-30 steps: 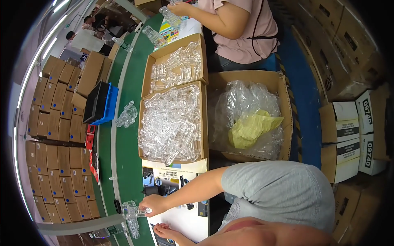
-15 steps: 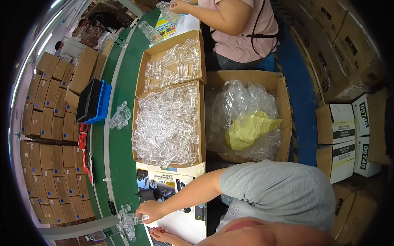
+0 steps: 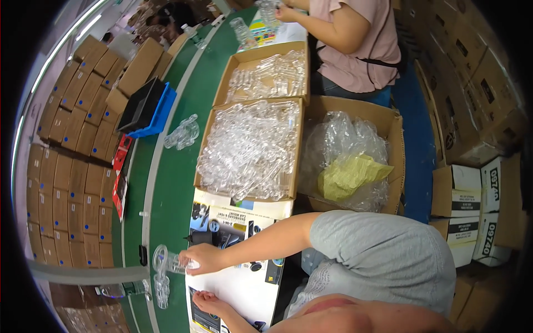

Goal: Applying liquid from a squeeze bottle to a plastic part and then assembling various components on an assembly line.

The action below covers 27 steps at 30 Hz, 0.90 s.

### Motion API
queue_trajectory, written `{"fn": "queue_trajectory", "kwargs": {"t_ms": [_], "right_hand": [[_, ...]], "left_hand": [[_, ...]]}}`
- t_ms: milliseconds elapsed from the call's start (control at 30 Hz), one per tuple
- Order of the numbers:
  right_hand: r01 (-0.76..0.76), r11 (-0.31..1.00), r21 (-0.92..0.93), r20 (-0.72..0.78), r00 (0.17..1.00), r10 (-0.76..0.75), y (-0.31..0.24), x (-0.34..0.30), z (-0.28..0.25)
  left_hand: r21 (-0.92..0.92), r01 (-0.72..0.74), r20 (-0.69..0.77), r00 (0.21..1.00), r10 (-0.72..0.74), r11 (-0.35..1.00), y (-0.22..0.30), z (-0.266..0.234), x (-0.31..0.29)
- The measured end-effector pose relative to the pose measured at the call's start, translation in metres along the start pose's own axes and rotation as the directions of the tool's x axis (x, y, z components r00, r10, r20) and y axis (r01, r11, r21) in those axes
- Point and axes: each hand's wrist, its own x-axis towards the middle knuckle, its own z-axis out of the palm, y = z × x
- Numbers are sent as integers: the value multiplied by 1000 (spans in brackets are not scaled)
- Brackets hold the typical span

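My right hand (image 3: 202,259) is closed on the narrow end of a transparent plastic part (image 3: 175,262), whose wide round end points away from me over the green tabletop. Just beside that end lies another transparent part (image 3: 162,289). My left hand (image 3: 209,302) rests lower down over a printed sheet (image 3: 239,288), its fingers loosely bent and slightly apart, with nothing visible in them. A shallow cardboard tray (image 3: 301,150), heaped with small transparent pieces (image 3: 244,150), stands past my right forearm. Behind it sits a second tray (image 3: 222,89) of similar pieces.
A deep carton (image 3: 395,161) holds plastic bags and yellow paper (image 3: 355,176). A black bin (image 3: 141,105) in a blue bin (image 3: 161,114) stands across the green table (image 3: 177,183), near a transparent cluster (image 3: 183,133). A co-worker in pink (image 3: 355,50) sits beyond the trays. Stacked cartons (image 3: 72,188) line the left.
The view has shifted, so the trays and bins appear farther right. My right hand still grips the transparent part; my left hand shows slightly higher in the picture.
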Motion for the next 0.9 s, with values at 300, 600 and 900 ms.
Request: {"fn": "queue_trajectory", "kwargs": {"t_ms": [300, 600, 900], "right_hand": [[-33, 999, 7, 25, 999, 33, 1, -1, 2], [-495, 722, 483, 257, 868, 424, 2, 11, -5], [-653, 481, 585, 413, 750, 516, 12, 10, -8]], "left_hand": [[112, -90, 74, 994, 82, 990, -6, -3, 26], [-101, -57, 102, 993, 67, 993, -11, -12, 32], [0, -42, 162, 986, 41, 999, -10, -14, 36]]}}
